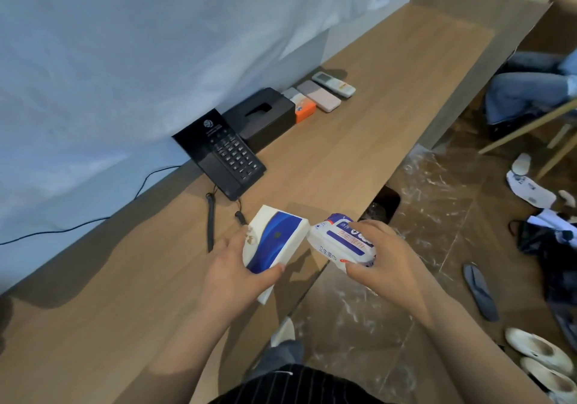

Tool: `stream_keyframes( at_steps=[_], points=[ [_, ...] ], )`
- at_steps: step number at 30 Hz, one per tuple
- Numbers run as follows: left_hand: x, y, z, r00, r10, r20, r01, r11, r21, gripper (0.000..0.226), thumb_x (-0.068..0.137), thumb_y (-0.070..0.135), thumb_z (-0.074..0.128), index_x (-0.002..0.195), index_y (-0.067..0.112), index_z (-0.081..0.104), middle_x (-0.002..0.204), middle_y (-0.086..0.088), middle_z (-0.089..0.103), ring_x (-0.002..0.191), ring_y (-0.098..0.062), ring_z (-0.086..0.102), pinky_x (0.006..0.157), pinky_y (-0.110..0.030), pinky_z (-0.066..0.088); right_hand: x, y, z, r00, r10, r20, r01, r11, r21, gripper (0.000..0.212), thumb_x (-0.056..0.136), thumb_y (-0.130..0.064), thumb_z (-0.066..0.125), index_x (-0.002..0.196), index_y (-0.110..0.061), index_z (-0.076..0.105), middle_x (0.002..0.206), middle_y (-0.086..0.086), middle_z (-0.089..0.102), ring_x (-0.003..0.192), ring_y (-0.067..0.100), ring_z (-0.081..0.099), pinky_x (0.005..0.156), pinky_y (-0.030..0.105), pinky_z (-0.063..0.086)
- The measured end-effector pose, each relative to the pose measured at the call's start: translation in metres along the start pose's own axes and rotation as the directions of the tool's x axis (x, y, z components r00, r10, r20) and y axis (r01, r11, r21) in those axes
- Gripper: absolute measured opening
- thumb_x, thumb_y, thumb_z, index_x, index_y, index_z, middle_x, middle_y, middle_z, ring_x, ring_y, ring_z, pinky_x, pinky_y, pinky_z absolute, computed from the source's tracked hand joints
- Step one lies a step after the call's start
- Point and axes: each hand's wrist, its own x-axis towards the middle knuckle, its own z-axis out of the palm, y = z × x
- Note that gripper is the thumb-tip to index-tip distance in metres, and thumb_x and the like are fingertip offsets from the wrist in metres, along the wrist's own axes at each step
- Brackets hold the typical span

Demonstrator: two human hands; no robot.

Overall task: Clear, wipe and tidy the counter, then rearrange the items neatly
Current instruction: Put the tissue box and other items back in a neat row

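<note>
Tissue pack (274,241), white with a blue swoosh, is held just above the worktop (374,107) near its front edge, long axis running from 7 to 1 o'clock. The left hand (234,269) grips its near end, thumb curled over the top and covering that corner. At its 3 o'clock, touching it, a wet wipes pack (342,241) lies from 10 to 4 o'clock, pinched by the right hand (387,260), whose fingers hide its far edge. At 11 o'clock sits a black telephone (224,157), then a black tissue box (259,116); what lies inside its dark slot cannot be made out.
</note>
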Motion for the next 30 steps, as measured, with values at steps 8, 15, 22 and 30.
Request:
stream_keyframes(
  at_steps=[8,15,22,30],
  points=[
    [0.071,0.04,0.003,1.0,-0.009,0.027,0.007,0.997,0.072,0.096,0.07,0.065,0.07,0.149,0.034,0.025,0.139,0.006,0.042,0.125,-0.014,0.042,0.092,-0.032,0.045,0.08,0.014,-0.029,0.999,0.022,0.028,-0.022,1.0,-0.002,0.065,0.076,-0.036,0.071,0.136,-0.026,0.048,0.132,-0.014,0.047,0.107,0.003,0.051,0.088,0.024,0.046],
    [0.107,0.069,0.028,0.996,-0.081,-0.02,0.082,0.996,0.043,0.101,0.059,0.077,0.063,0.146,0.039,0.026,0.134,0.011,0.045,0.12,-0.011,0.045,0.092,-0.039,0.052,0.144,0.056,-0.054,0.993,-0.048,0.111,0.048,0.999,-0.004,0.067,0.075,-0.035,0.072,0.137,-0.025,0.049,0.135,-0.013,0.045,0.11,0.005,0.051,0.088,0.023,0.046],
    [0.134,0.142,0.078,0.97,-0.228,-0.086,0.231,0.972,0.032,0.097,0.063,0.07,0.066,0.147,0.038,0.027,0.128,0.008,0.044,0.119,-0.015,0.044,0.092,-0.036,0.046,0.211,0.12,-0.11,0.96,-0.182,0.213,0.188,0.982,-0.011,0.069,0.074,-0.038,0.067,0.139,-0.024,0.049,0.138,-0.012,0.045,0.114,0.007,0.051,0.09,0.023,0.042],
    [0.16,0.221,0.125,0.916,-0.371,-0.154,0.371,0.928,-0.027,0.1,0.061,0.072,0.066,0.147,0.038,0.029,0.126,0.006,0.048,0.113,-0.016,0.048,0.092,-0.038,0.047,0.277,0.19,-0.173,0.915,-0.273,0.299,0.294,0.955,-0.028,0.064,0.076,-0.031,0.07,0.137,-0.025,0.051,0.138,-0.011,0.045,0.117,0.008,0.051,0.09,0.021,0.04]
  ],
)
